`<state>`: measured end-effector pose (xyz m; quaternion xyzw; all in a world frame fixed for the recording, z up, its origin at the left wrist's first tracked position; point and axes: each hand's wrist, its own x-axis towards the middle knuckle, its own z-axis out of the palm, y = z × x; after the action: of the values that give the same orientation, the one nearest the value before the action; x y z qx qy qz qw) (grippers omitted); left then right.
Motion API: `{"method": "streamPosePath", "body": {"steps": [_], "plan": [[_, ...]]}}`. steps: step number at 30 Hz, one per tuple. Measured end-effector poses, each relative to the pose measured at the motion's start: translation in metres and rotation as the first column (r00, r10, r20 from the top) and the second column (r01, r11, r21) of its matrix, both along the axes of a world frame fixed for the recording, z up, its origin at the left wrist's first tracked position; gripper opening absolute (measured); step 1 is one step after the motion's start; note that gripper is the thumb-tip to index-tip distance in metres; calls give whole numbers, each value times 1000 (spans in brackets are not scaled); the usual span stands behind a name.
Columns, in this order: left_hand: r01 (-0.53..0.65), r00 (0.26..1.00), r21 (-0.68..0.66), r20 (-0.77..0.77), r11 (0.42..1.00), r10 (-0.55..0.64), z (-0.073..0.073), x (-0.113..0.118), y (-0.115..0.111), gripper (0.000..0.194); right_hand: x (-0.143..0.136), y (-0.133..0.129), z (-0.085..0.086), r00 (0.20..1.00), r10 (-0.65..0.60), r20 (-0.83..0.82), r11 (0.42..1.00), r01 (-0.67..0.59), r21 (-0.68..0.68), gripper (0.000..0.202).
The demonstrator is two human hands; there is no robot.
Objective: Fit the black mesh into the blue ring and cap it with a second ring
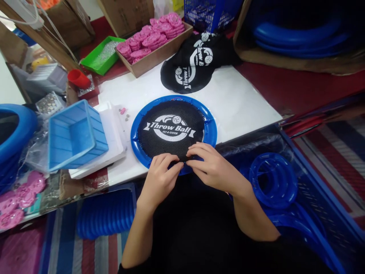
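A blue ring (211, 131) lies on the white table surface with a round black mesh (162, 145) inside it, printed "Throw Ball" in white. At the near edge of the ring, my left hand (162, 175) pinches the mesh's rim between thumb and fingers. My right hand (208, 165) pinches the same edge just to the right, its fingertips close to those of the left. The fingers partly cover the near part of the ring. Beyond the ring lie more black printed meshes (188, 72) in an overlapping pile.
To the left stands a light blue bin (72, 133) on white boards. Behind are a green tray (99, 57), a carton of pink pieces (155, 61) and a red cup (79, 78). Blue rings (273, 180) sit in a crate at the lower right.
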<state>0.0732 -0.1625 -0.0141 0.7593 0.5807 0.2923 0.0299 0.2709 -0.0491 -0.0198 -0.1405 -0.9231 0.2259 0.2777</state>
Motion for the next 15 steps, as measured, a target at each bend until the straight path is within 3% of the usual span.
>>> {"method": "streamPosePath", "body": {"steps": [2,5,7,9,12,15], "plan": [[-15,1000,-12,-24,1000,15,8,5,0,13,6,4,1,999,2,-32,999,-4,-44,27],[-104,994,60,-15,993,105,11,22,4,11,14,14,-3,966,-214,-146,975,202,-88,31],[-180,982,86,-42,980,184,6,34,10,22,18,22,-8,914,-370,-168,929,366,-56,32],[-219,968,57,-115,974,225,0,39,16,34,20,27,-12,905,-401,-146,913,408,20,31],[-102,976,-74,-200,992,85,-2,22,20,40,22,24,-12,940,-336,-58,930,341,135,32],[84,981,-227,-152,970,-121,7,-20,15,46,23,6,-3,973,-226,54,961,213,179,33]]}}
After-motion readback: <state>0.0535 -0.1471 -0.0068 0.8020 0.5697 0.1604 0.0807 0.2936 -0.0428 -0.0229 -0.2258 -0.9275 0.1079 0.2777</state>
